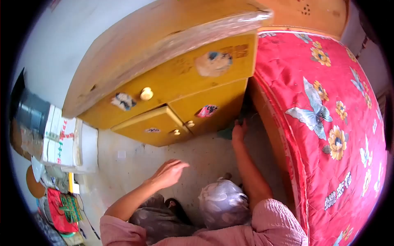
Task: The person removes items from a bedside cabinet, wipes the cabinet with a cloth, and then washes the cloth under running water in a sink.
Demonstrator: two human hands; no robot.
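My right hand (239,130) reaches down into the gap between the yellow cabinet (205,90) and the bed (320,123). Its fingers are closed at the edge of a dark green thing (225,133) low by the cabinet's corner. My left hand (171,172) hangs over the floor in front of the cabinet, its fingers bent and close together, and what they hold, if anything, is too small to name. One lower cabinet door (152,125) stands slightly ajar beside the other door (211,107), which looks closed.
White boxes (61,135) stand on the left, with a dark container (33,110) behind them. Red and green bags (57,207) and other items lie at the lower left. The bed's wooden side (269,123) runs along my right. My knees are bent below me.
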